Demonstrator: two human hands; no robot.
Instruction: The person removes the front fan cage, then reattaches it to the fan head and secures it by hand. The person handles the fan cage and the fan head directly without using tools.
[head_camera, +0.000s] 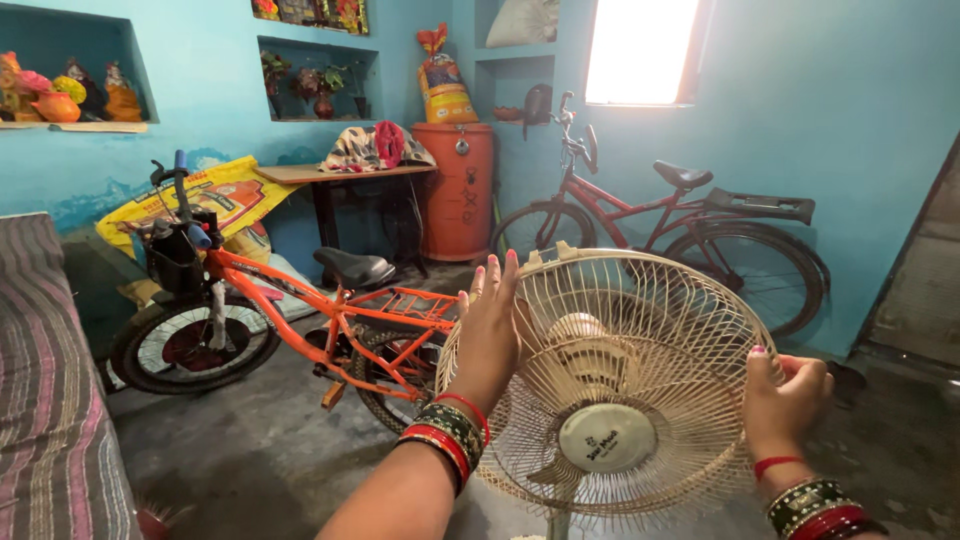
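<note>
While both hands worked at the cream fan guard (640, 340), the scene sat in a blue-walled room. The left hand (488, 325) lay flat against the upper left rim of the wire cage, fingers (497, 280) stretched straight up, palm pressed to the mesh: an open hand, bracing, not clasping. Over on the other side, the right hand (785, 390) had curled round the right edge of the guard, thumb forward, fingers hooked over the outer ring, closed on the wire. The fan stood low in the middle of the view, right in front of the person, its round centre cap (607, 437) facing the camera and its stand barely showing at the bottom edge.

For handling a cage like this well, my judgement was that an even hold at opposite points of the rim mattered most, since thin wire flexes and twists if one side alone takes the load; the flat left palm would have done better wrapped round the ring as the right was.

Behind the fan, an orange bicycle (300, 310) leaned at the left, a red bicycle (660, 220) stood along the far wall, and an orange drum (455, 190) stood in the corner beside a wooden table (330, 172). A striped bed cover (45, 400) filled the left edge.
</note>
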